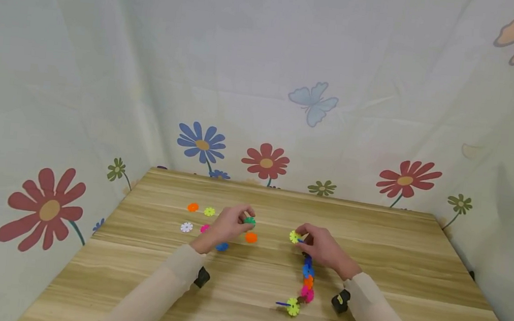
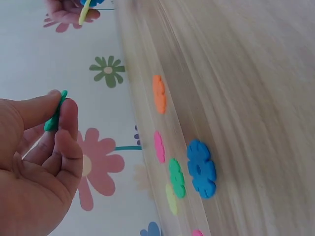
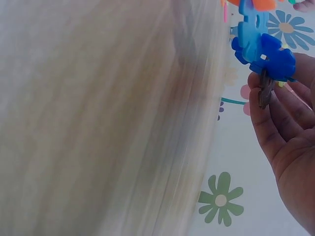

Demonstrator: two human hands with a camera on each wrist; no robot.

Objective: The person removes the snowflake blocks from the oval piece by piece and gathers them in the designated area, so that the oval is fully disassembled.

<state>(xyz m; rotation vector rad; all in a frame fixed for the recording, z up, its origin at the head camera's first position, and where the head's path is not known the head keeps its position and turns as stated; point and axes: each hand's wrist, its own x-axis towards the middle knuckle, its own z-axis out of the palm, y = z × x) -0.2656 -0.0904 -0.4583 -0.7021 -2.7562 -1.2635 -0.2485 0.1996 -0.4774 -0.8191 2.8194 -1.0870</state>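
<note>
Head view: pale cloth backdrop w/ printed flowers hangs behind wood-grain counter; around L hand lie loose orange disc, lime disc, white disc, pink disc, blue disc & 2nd orange disc; L hand partly hides the pink. All thin, notched, flower-shaped, plastic-looking. Chain of slotted-together discs trails from R hand toward near edge. L fingers pinch green disc; R fingers grip yellow disc at chain's far end. L wrist view: 2nd green disc rests on counter btwn pink, yellow & blue; held green one is edge-on, raised, btwn thumb & fingers. R wrist view: chain's light-blue disc & dark-blue disc, smooth, joined at angles, hide some backdrop; brown disc, edge-on, sits at curled R fingers, yellow mostly hidden behind.
</note>
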